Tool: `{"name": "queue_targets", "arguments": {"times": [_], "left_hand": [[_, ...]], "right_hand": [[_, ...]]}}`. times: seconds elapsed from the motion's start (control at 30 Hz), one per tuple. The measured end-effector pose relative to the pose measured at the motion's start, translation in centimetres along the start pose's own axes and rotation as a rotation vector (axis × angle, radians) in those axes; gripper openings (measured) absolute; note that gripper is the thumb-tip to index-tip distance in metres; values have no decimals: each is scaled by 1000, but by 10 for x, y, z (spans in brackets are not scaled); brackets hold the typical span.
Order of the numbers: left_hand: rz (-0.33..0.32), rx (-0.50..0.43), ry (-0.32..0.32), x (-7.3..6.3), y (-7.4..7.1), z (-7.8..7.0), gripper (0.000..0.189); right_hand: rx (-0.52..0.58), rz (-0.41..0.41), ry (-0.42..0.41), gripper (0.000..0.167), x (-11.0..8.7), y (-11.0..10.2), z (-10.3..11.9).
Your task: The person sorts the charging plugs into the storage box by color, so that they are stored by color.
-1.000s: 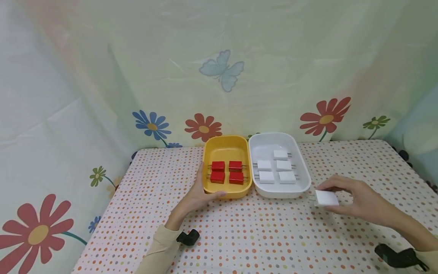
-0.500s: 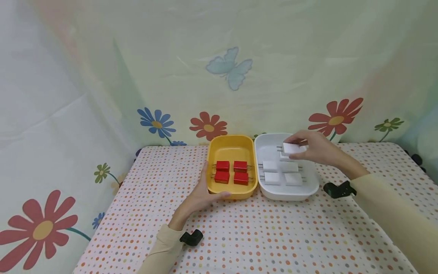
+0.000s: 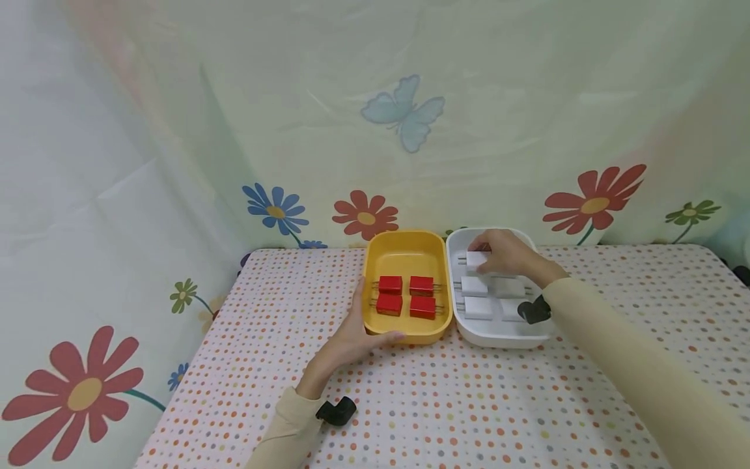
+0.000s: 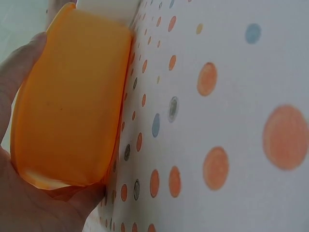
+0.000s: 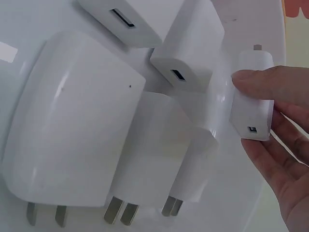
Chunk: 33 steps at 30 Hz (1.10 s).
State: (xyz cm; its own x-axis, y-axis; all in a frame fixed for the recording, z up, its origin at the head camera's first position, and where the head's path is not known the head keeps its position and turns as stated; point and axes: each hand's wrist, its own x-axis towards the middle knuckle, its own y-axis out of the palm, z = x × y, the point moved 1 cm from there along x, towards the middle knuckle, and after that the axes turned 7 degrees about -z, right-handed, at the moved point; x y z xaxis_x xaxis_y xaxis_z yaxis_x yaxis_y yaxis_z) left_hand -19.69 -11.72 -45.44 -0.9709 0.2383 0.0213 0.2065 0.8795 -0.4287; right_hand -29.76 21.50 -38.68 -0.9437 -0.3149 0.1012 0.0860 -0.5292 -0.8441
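Observation:
My right hand [image 3: 506, 253] pinches a white plug charger [image 3: 476, 260] between thumb and fingers at the far left of the white tray [image 3: 498, 340]. In the right wrist view, that charger [image 5: 253, 104] shows a USB port at one end and a prong at the other. Several more white chargers [image 3: 478, 308] lie in the tray, partly covered by my hand and wrist. My left hand [image 3: 350, 333] grips the near left corner of the yellow tray [image 3: 405, 260], thumb along its front. Red plug chargers [image 3: 388, 304] sit inside it in two columns, prongs outward.
The two trays stand side by side at the back of a table [image 3: 422, 404] with a dotted cloth. Behind rises a flowered curtain [image 3: 293, 98]. A black wrist camera [image 3: 336, 412] sits on the left sleeve, another [image 3: 534, 311] on the right.
My right hand has carried the white charger from the table's right side into the white tray, then lowered it at the far left. The left hand stays on the yellow tray; the head view shifts slightly.

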Motion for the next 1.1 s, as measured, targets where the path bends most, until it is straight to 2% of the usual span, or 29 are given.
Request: {"name": "queue_targets", "arguments": {"times": [0.5,0.77,1.1], "left_hand": [[-2,-6,-16,2,1,2,132],[-6,-12,-16,0,-1,0,132],[-6,1,-19,2,-1,2,132]], "right_hand": [[0,22,-81,36,18,22,-7],[-22,37,-39,36,21,29,-10],[-24,41,-36,38,24,32,-11]]}}
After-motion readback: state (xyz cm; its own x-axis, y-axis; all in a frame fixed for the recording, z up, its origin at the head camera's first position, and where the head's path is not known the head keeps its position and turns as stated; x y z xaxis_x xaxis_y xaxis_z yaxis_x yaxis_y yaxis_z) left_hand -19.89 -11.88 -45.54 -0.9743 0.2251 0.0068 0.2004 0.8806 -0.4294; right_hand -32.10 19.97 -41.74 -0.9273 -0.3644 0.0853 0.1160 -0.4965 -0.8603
